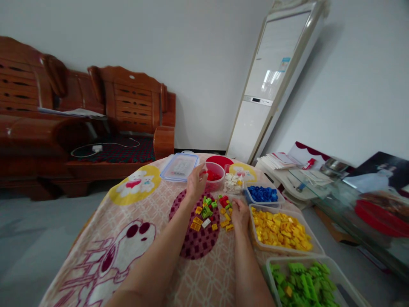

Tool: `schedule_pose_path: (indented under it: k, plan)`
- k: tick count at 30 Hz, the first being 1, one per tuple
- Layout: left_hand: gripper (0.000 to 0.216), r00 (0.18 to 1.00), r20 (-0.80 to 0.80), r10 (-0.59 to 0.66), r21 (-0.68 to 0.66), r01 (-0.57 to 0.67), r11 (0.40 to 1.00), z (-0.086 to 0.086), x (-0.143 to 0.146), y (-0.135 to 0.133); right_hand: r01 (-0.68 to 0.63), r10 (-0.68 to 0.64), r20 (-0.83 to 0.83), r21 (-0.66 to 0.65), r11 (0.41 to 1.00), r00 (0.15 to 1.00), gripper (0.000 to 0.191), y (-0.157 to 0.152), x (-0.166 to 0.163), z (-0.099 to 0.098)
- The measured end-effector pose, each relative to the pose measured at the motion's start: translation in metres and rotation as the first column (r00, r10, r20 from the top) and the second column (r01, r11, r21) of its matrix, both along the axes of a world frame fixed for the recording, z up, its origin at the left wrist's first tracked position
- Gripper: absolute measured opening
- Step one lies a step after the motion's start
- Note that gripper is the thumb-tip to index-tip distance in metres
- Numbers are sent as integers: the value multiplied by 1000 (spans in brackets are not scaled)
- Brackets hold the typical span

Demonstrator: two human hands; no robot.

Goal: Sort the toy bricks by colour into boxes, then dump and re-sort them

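Observation:
My left hand (196,182) is at the near left rim of a round pink tub (214,186) with red building bricks (213,175) in it. Its fingers are pinched, and a small red brick seems to show at their tips. My right hand (240,212) rests low over the cloth, with its fingers curled beside the loose pile; whatever they may hold is hidden. Between my hands lie mixed loose bricks: a green brick (207,212), a white brick (206,223), yellow bricks (196,223) and red bricks (224,201).
To the right stand boxes of white bricks (232,182), blue bricks (262,194), yellow bricks (279,228) and green bricks (303,279). A clear lid (179,166) lies at the back left on the patterned tablecloth (134,232). Beyond the table's right side is a glass-topped stand (338,200).

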State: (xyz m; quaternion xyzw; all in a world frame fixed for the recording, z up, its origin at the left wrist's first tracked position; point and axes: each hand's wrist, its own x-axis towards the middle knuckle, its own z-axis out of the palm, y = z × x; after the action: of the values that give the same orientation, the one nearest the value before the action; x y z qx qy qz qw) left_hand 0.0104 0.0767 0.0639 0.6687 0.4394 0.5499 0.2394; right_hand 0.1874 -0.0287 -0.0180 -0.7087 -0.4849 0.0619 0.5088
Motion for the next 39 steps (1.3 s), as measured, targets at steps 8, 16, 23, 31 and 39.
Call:
schedule_pose_path:
  k: [8,16,23,31,39]
  plan:
    - [22,945,-285,-160,-98,137,986,8,-8,-32,-7,7,7,15,1000,1000,37,1,-2,3]
    - [24,739,-581,-341,-178,294,939,-24,-7,-27,-32,32,-10,26,999,999,36,-4,-3,6]
    - [27,697,-667,-263,-193,179,965,-35,-24,-12,-27,28,-36,13,1000,999,35,-2,-2,6]
    - [29,693,-655,-300,-275,151,950,-25,-43,-6,-32,33,-26,15,999,999,33,-3,-2,5]
    - [27,757,-573,-315,-185,255,949,-23,-20,-17,-42,42,-42,7,999,998,34,-3,-2,4]
